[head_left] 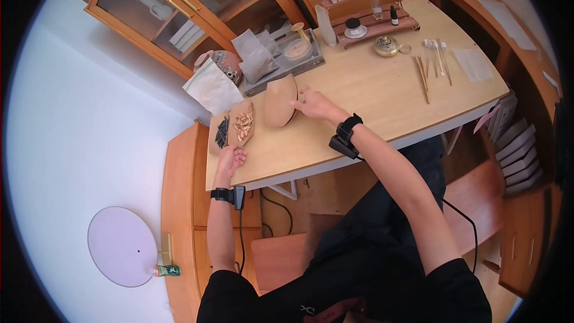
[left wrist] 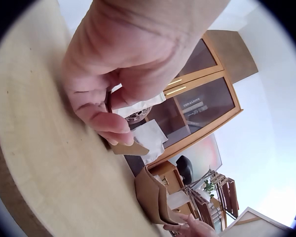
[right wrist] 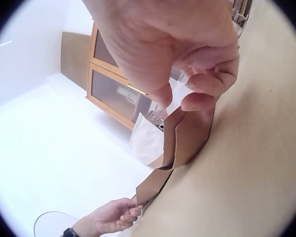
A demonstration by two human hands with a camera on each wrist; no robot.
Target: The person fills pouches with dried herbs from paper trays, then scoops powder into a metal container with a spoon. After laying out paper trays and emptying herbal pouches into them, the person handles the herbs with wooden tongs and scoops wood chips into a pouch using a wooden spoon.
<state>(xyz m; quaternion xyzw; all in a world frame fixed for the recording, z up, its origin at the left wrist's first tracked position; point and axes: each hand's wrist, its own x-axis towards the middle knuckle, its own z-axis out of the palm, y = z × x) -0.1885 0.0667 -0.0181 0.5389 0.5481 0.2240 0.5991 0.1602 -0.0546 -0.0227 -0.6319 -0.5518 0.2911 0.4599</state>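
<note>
In the head view my left hand [head_left: 231, 158] pinches the near tip of a brown paper tray [head_left: 242, 137] holding pale wood chips [head_left: 243, 124]. Against its left side lies another brown tray, with dark sticks [head_left: 222, 133] in it. The left wrist view shows the left fingers [left wrist: 106, 121] curled against the thumb, largely hiding the tray. My right hand [head_left: 320, 106] has its thumb and fingers about the edge of nested brown paper trays [head_left: 280, 101], standing to the right. Their layered edges [right wrist: 175, 138] show below the right fingers in the right wrist view.
A white pouch [head_left: 213, 88] and a grey tray [head_left: 317, 58] with bags stand behind. A wooden rack [head_left: 376, 26] with small bottles, a brass burner [head_left: 386, 46] and thin tools [head_left: 423, 78] lie further right. The glass-doored cabinet [head_left: 179, 12] borders the back.
</note>
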